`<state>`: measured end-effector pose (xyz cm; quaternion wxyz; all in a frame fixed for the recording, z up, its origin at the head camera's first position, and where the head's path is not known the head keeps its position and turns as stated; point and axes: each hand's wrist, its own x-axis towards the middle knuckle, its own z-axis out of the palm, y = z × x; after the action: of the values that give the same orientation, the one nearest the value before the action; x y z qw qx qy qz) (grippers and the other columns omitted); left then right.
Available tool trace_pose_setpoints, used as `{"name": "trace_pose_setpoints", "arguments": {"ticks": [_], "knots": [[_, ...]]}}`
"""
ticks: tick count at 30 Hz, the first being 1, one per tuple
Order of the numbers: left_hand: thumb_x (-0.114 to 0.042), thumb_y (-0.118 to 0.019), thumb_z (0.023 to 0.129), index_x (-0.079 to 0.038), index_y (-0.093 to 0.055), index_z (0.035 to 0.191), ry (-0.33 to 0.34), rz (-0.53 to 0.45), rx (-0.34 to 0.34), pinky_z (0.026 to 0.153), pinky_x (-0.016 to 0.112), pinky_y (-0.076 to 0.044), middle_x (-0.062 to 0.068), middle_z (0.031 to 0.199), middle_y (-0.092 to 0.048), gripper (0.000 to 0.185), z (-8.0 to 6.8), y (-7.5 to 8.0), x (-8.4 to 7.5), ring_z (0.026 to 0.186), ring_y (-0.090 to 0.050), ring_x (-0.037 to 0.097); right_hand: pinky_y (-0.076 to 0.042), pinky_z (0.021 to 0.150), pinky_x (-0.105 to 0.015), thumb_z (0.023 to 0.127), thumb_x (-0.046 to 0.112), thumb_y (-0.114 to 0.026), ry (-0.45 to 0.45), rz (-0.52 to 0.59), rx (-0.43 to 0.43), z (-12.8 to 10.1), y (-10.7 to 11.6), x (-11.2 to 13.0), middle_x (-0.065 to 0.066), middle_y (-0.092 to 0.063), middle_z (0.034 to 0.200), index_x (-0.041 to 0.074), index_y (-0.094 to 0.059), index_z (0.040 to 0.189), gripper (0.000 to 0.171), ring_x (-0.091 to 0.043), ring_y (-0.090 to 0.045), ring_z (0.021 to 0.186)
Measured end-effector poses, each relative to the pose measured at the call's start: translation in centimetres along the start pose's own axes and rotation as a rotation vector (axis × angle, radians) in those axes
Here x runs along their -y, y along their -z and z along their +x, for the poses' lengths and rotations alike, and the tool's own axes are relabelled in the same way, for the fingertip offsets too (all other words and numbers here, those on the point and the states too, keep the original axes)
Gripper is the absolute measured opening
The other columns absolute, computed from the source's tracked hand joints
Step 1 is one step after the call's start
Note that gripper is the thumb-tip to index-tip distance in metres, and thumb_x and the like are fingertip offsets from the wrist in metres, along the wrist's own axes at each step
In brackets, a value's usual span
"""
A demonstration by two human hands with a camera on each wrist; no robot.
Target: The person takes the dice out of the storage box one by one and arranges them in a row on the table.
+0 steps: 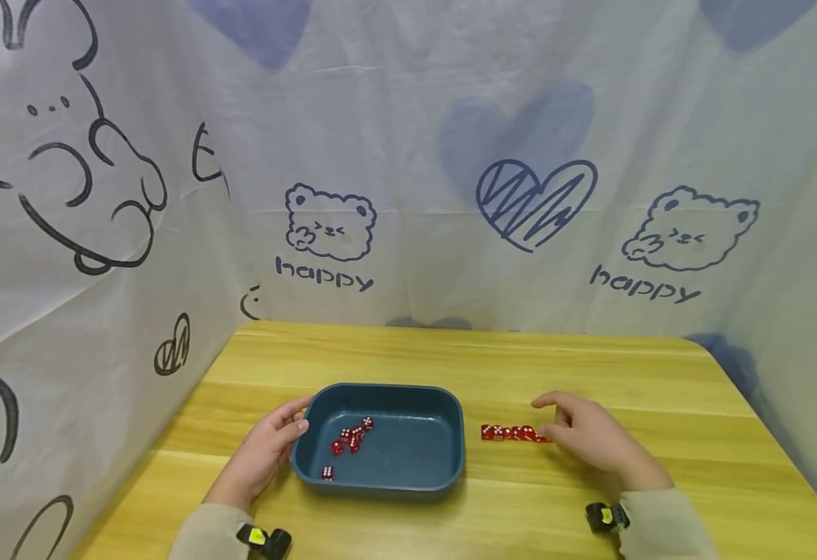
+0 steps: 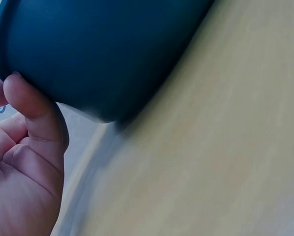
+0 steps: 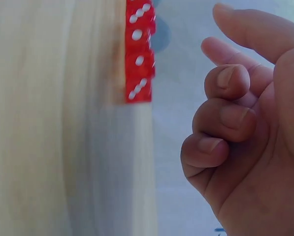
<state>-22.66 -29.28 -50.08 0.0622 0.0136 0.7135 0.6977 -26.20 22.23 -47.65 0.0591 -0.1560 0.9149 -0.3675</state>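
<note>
A dark blue tray (image 1: pixel 383 390) stands on the wooden table (image 1: pixel 590 365) with several red dice (image 1: pixel 351 440) loose inside it. My left hand (image 1: pixel 295 420) holds the tray's left end; in the left wrist view the thumb (image 2: pixel 31 110) presses on the tray's outer wall (image 2: pixel 97 49). To the right of the tray, a straight row of red dice (image 1: pixel 513 433) lies on the table. My right hand (image 1: pixel 552 421) is at the row's right end. In the right wrist view three of its fingers (image 3: pixel 220 115) are curled, the other digits are extended, and it holds nothing, a little apart from the dice (image 3: pixel 138 54).
White cloth printed with bears and hearts (image 1: pixel 534 202) walls the table at the back and on both sides. Bare tabletop lies behind the tray and to the right of my right hand. A small camera (image 1: pixel 608 516) sits on each wrist.
</note>
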Motion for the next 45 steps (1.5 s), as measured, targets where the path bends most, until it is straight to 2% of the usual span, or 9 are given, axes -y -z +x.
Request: {"name": "trace_pose_setpoints", "arguments": {"ticks": [8,14,21,25,32,40,45], "knots": [[-0.011,-0.056,0.104,0.001,-0.042,0.151,0.000,-0.006,0.005,0.071,0.021,-0.053,0.011,0.110,-0.051,0.050,0.0,0.0,0.1,0.087,-0.058,0.013,-0.040,0.051,-0.028,0.095,0.026,-0.073,0.102,-0.036,-0.002,0.0,-0.9,3.0,0.003,-0.051,0.066,0.016,-0.067,0.127,0.034,-0.010,-0.042,0.052],[-0.012,-0.057,0.104,0.001,-0.042,0.151,0.007,-0.020,0.007,0.071,0.022,-0.053,0.011,0.111,-0.052,0.051,0.1,0.0,0.2,0.088,-0.059,0.013,-0.039,0.053,-0.027,0.096,0.028,-0.072,0.187,-0.056,0.016,0.2,-1.6,4.5,0.006,-0.048,0.066,0.020,-0.068,0.122,0.027,-0.008,-0.040,0.054],[-0.010,-0.056,0.103,0.000,-0.044,0.150,0.007,-0.021,-0.005,0.068,0.021,-0.052,0.011,0.110,-0.052,0.049,0.1,-0.2,0.0,0.086,-0.058,0.013,-0.039,0.052,-0.026,0.096,0.029,-0.072,0.223,-0.071,0.023,0.3,-2.6,5.4,0.008,-0.049,0.066,0.019,-0.070,0.119,0.025,-0.007,-0.042,0.054],[-0.009,-0.056,0.103,0.001,-0.044,0.150,0.013,-0.030,-0.008,0.070,0.022,-0.053,0.010,0.110,-0.052,0.049,0.1,-0.2,0.0,0.087,-0.059,0.013,-0.039,0.053,-0.026,0.096,0.028,-0.072,0.241,-0.079,0.024,0.5,-2.9,6.0,0.009,-0.048,0.065,0.024,-0.071,0.117,0.021,-0.006,-0.041,0.054],[-0.009,-0.054,0.104,0.001,-0.041,0.151,0.009,-0.029,0.009,0.071,0.022,-0.053,0.011,0.111,-0.051,0.050,0.2,-0.1,0.0,0.088,-0.059,0.014,-0.040,0.054,-0.026,0.097,0.040,-0.068,0.273,-0.085,0.033,0.8,-3.2,7.2,0.010,-0.048,0.066,0.028,-0.069,0.117,0.024,-0.005,-0.041,0.054],[-0.010,-0.055,0.104,0.003,-0.040,0.151,0.005,-0.025,0.011,0.073,0.022,-0.054,0.011,0.111,-0.053,0.051,0.1,-0.2,-0.2,0.090,-0.059,0.014,-0.042,0.056,-0.026,0.098,0.026,-0.069,0.308,-0.076,0.075,1.2,-3.7,8.7,0.010,-0.049,0.066,0.018,-0.069,0.123,0.026,-0.005,-0.041,0.055],[-0.011,-0.056,0.104,0.003,-0.041,0.151,-0.005,-0.017,0.011,0.071,0.022,-0.054,0.010,0.109,-0.052,0.052,0.1,-0.2,0.0,0.088,-0.059,0.013,-0.041,0.055,-0.026,0.098,0.030,-0.069,0.320,-0.067,0.096,1.6,-4.3,9.5,0.010,-0.048,0.065,0.022,-0.069,0.123,0.027,-0.005,-0.040,0.054]]}}
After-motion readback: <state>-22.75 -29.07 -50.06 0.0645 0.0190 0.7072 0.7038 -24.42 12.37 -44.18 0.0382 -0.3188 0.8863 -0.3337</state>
